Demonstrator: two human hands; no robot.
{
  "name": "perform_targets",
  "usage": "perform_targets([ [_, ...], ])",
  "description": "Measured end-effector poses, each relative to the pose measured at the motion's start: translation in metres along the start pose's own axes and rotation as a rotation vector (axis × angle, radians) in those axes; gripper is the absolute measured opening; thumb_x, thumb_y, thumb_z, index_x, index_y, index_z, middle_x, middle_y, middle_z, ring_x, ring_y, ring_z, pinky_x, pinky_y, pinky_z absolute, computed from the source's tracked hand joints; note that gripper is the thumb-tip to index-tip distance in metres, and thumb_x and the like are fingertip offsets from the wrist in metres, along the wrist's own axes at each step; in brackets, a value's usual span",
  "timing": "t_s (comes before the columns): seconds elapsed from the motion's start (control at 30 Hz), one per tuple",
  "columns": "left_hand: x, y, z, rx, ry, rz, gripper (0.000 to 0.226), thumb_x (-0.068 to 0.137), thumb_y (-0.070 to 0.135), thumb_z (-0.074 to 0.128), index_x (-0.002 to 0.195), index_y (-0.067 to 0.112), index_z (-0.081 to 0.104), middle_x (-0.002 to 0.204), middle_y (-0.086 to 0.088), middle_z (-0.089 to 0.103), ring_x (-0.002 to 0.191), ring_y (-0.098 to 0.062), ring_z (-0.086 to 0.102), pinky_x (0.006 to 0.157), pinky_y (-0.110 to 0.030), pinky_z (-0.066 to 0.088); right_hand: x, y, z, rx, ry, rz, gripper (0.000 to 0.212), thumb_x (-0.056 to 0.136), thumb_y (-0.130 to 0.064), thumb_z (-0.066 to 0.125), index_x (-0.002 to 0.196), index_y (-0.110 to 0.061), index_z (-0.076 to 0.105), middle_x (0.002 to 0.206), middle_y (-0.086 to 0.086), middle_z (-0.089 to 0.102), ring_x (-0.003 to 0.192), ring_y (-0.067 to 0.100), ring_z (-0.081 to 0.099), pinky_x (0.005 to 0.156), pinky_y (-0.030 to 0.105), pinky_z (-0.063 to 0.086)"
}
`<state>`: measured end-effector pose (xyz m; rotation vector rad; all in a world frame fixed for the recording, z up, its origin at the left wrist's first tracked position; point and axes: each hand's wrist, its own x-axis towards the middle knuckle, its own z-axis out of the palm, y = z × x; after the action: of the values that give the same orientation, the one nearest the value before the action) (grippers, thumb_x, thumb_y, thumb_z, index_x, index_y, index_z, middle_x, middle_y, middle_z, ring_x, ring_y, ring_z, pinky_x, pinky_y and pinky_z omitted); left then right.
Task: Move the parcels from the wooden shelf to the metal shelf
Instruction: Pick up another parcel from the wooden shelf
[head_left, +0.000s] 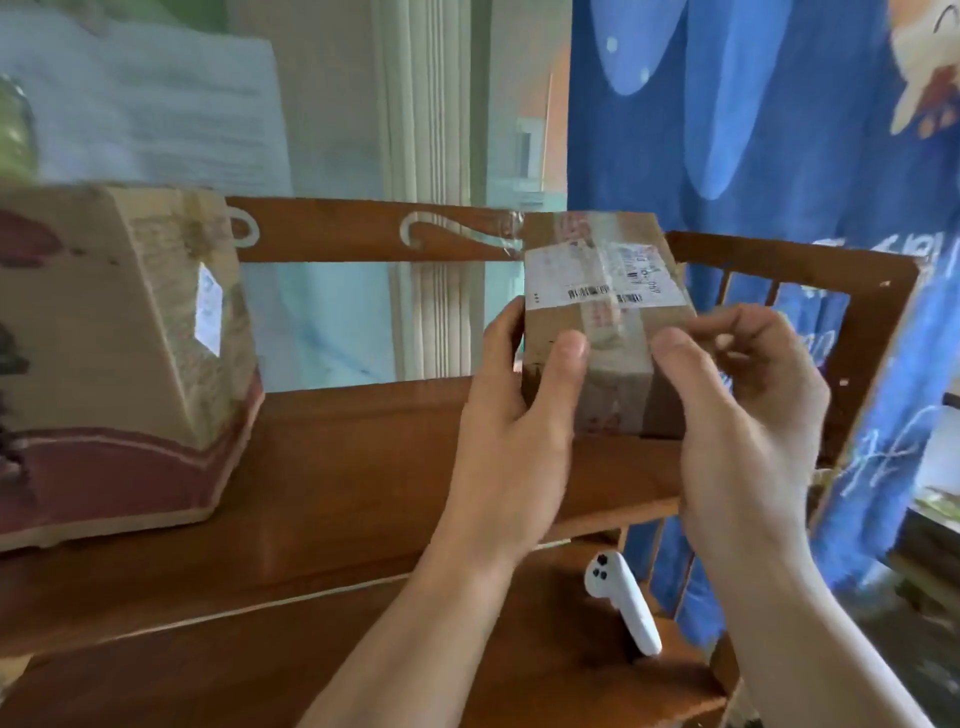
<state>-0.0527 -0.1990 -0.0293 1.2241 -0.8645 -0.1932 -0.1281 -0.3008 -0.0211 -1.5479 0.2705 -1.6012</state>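
A small brown cardboard parcel (605, 312) with clear tape and a white label sits at the right end of the wooden shelf's (337, 467) top board. My left hand (514, 431) grips its left side, thumb across the front face. On the parcel's right side is my right hand (748, 410), thumb on the front and fingers curled behind the right edge. A larger cardboard box (114, 358) with a dark red band stands on the same board at the left. The metal shelf is not in view.
A white remote-like handset (623, 603) lies on the lower wooden board. The shelf has a carved back rail (363, 228) and a slatted right side (852, 332). A blue patterned curtain (753, 130) hangs behind on the right; a window is behind the shelf.
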Motion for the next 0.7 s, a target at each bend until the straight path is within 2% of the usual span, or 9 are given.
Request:
perform_targets([
  [0.03,-0.006,0.005,-0.01,-0.004,0.016,0.026,0.034,0.106,0.028,0.056,0.135,0.045,0.054,0.12,0.029,0.075,0.113,0.01,0.07,0.095,-0.024,0.061,-0.007,-0.006,0.006,0.066,-0.004,0.014,0.01,0.083,-0.014,0.069,0.081,-0.018,0.059,0.081,0.014,0.056,0.074,0.02,0.053,0.064,0.03,0.047],
  [0.1,-0.022,0.017,-0.032,0.005,0.033,0.094,0.047,0.104,0.02,0.062,0.147,0.033,0.049,0.132,0.015,0.074,0.121,-0.002,0.07,0.1,-0.029,0.06,-0.023,-0.017,0.019,0.184,-0.011,0.032,0.013,0.081,-0.011,0.066,0.083,-0.017,0.054,0.083,0.014,0.051,0.072,0.018,0.049,0.063,0.032,0.044],
  [0.2,-0.048,0.031,-0.07,0.006,0.06,0.183,0.062,0.093,0.007,0.062,0.15,0.021,0.043,0.134,0.014,0.072,0.119,-0.006,0.072,0.093,-0.025,0.06,-0.054,-0.035,0.044,0.302,-0.083,0.037,0.024,0.076,-0.016,0.064,0.097,-0.019,0.053,0.097,0.016,0.06,0.085,0.018,0.063,0.069,0.035,0.053],
  [0.27,-0.068,0.041,-0.099,-0.008,0.065,0.213,0.069,0.088,0.0,0.063,0.15,0.022,0.04,0.133,0.014,0.071,0.117,-0.007,0.073,0.089,-0.023,0.06,-0.077,-0.054,0.061,0.377,-0.142,0.055,0.036,0.074,-0.017,0.064,0.109,-0.02,0.054,0.109,0.008,0.066,0.097,0.016,0.069,0.075,0.034,0.057],
  [0.37,-0.106,0.058,-0.15,-0.024,0.054,0.249,0.08,0.082,0.002,0.069,0.15,0.029,0.038,0.139,0.001,0.068,0.122,-0.018,0.071,0.092,-0.028,0.06,-0.117,-0.09,0.088,0.458,-0.232,0.051,0.04,0.078,-0.004,0.06,0.117,-0.012,0.052,0.113,0.007,0.068,0.092,0.007,0.07,0.068,0.025,0.058],
  [0.43,-0.133,0.072,-0.186,-0.03,0.046,0.259,0.082,0.08,0.004,0.068,0.151,0.03,0.036,0.139,-0.002,0.066,0.123,-0.021,0.069,0.095,-0.032,0.059,-0.15,-0.116,0.106,0.495,-0.264,0.028,0.039,0.078,-0.006,0.061,0.115,-0.016,0.052,0.109,0.004,0.067,0.093,0.008,0.069,0.069,0.025,0.056],
  [0.57,-0.19,0.1,-0.263,0.006,0.046,0.28,0.077,0.086,-0.008,0.059,0.146,0.033,0.036,0.144,-0.002,0.061,0.124,-0.021,0.069,0.093,-0.034,0.061,-0.221,-0.163,0.147,0.519,-0.307,0.028,0.04,0.073,-0.021,0.06,0.112,-0.023,0.051,0.106,-0.004,0.067,0.1,0.013,0.066,0.075,0.031,0.056],
  [0.7,-0.243,0.13,-0.338,0.026,0.174,0.279,0.062,0.084,0.01,0.072,0.137,0.03,0.047,0.131,0.001,0.072,0.115,-0.018,0.073,0.086,-0.032,0.062,-0.282,-0.205,0.195,0.558,-0.382,0.046,0.038,0.076,-0.015,0.063,0.111,-0.02,0.053,0.099,-0.008,0.072,0.094,0.007,0.068,0.073,0.033,0.058],
])
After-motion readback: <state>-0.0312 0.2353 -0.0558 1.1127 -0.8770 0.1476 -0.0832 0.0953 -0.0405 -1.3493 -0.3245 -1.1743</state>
